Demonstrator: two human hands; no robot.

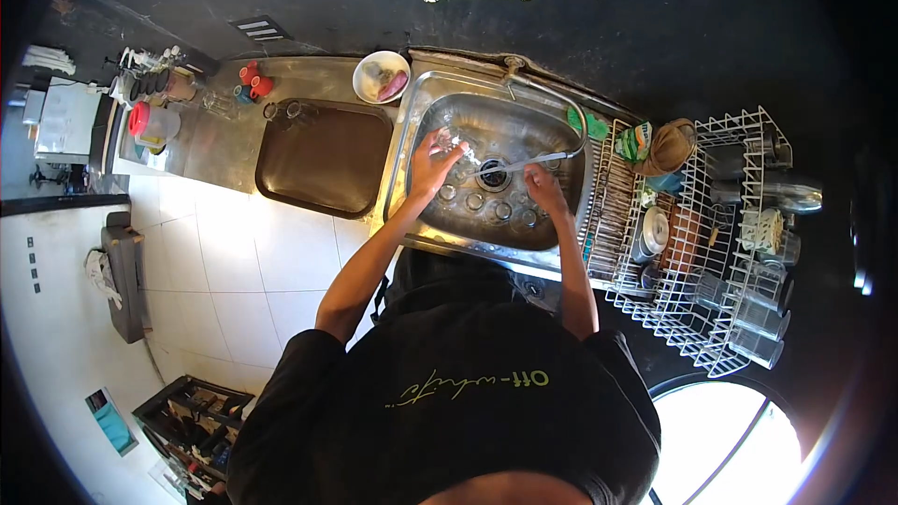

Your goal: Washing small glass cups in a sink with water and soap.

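Note:
My left hand [432, 163] is closed round a clear glass [445, 142] over the left part of the stainless steel sink [449, 224]. Water [523, 163] runs from the curved faucet [584, 128] across the sink. Beside the faucet's tip is my right hand [544, 189], fingers bent; whether it grips something is not plain. Several small glasses [503, 210] stand on the sink floor below the drain [494, 174]. A green cloth or sponge [588, 124] lies at the sink's upper right corner.
Left of the sink are a dark tray [323, 161] with two glasses near its top edge, a white bowl [381, 77] and red cups [261, 86]. On the right, a white wire dish rack [708, 337] holds glasses and dishes, near a brown cloth-like item [670, 147].

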